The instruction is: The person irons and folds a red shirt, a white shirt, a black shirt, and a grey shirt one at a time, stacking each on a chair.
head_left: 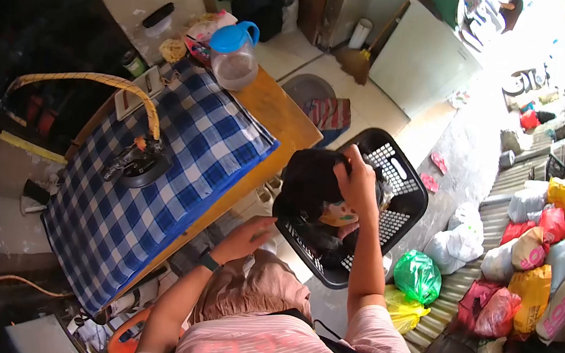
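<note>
My right hand (pixel 357 183) is closed on a bunched black garment (pixel 311 180) above the black plastic laundry basket (pixel 410 204). More clothes lie in the basket below it, among them a patterned piece (pixel 338 215) in orange and white. My left hand (pixel 246 237) is open, its fingers stretched toward the near left rim of the basket. To the left, an iron (pixel 141 166) with a yellow braided cord stands on a blue and white checked cloth (pixel 209 147) spread over a wooden table.
A pitcher with a blue lid (pixel 234 59) stands at the table's far corner (pixel 282 117). On the floor beyond are a grey round basin (pixel 304 88), a broom (pixel 357 63) and pink slippers (pixel 434 173). Several plastic bags, including a green bag (pixel 417 277), lie to the right.
</note>
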A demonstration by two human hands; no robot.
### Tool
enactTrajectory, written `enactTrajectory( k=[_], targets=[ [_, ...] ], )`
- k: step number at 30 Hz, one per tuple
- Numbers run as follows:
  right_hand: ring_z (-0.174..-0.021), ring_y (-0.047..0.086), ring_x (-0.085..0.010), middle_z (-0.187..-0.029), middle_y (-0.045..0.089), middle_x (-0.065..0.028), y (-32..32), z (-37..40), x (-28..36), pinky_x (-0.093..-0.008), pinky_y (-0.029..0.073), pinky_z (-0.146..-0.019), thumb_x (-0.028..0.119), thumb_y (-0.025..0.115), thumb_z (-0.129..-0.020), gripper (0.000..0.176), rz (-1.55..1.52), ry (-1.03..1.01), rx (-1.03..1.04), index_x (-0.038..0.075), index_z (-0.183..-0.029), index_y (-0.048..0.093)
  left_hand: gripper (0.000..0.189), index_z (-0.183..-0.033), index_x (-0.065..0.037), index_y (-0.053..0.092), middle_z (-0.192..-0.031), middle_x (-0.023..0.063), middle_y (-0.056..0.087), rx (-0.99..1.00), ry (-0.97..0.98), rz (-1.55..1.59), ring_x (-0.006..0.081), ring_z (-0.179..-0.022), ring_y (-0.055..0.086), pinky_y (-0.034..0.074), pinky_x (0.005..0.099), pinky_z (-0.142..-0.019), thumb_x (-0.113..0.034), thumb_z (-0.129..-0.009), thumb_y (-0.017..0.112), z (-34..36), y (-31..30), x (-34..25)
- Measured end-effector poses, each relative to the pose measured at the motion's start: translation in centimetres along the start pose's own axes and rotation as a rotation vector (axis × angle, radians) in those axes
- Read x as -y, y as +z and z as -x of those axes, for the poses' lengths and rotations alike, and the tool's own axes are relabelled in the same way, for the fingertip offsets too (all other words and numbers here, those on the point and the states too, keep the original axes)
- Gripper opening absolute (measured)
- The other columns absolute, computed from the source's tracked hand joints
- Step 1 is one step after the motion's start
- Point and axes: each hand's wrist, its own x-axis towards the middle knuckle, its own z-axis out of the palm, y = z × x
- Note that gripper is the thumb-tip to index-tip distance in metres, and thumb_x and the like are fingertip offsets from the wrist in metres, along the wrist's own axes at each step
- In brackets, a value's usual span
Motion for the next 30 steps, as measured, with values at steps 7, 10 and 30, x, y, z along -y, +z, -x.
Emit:
enactTrajectory(
  k=[7, 10, 30],
  targets=[
    [-0.063, 0.053, -0.0148, -0.076, 0.058, -0.0092, 3.1, -2.1, 15.9, -0.0286, 0.045, -0.061, 0.016, 0.066, -0.088, 0.02, -0.423, -0.399, 0.758, 0.002, -0.096, 0.054, 0.052, -0.135, -0.004, 0.045, -0.136, 0.0139, 0.048, -0.833, 0.374, 0.001, 0.0209, -0.118, 0.052, 0.043, 0.0337, -0.096, -0.015, -0.089, 0.066, -0.3, -7.4, -9.1],
    [-0.07, 0.054, -0.0093, -0.08, 0.059, -0.003, 6.9, -2.8, 21.1, -0.0272, 0.044, -0.063, 0.016, 0.067, -0.088, 0.021, -0.598, -0.429, 0.623, 0.003, -0.098, 0.055, 0.038, -0.127, 0.0, 0.051, -0.12, 0.009, 0.06, -0.205, 0.205, 0.202, 0.0111, -0.107, 0.052, 0.043, 0.0283, -0.093, -0.013, -0.093, 0.062, 4.6, -14.9, -8.1],
    [-0.095, 0.059, -0.0313, -0.092, 0.064, -0.0128, 34.0, 1.3, 41.0, -0.0391, 0.049, -0.081, 0.031, 0.08, -0.073, 0.037, 0.025, -0.857, 0.908, 0.006, -0.098, 0.068, 0.048, -0.095, -0.002, 0.059, -0.094, 0.0035, 0.061, -1.486, 0.291, 0.223, 0.0141, -0.091, 0.055, 0.038, 0.0294, -0.086, -0.041, -0.097, 0.032, 49.7, -39.9, 5.5]
  ],
)
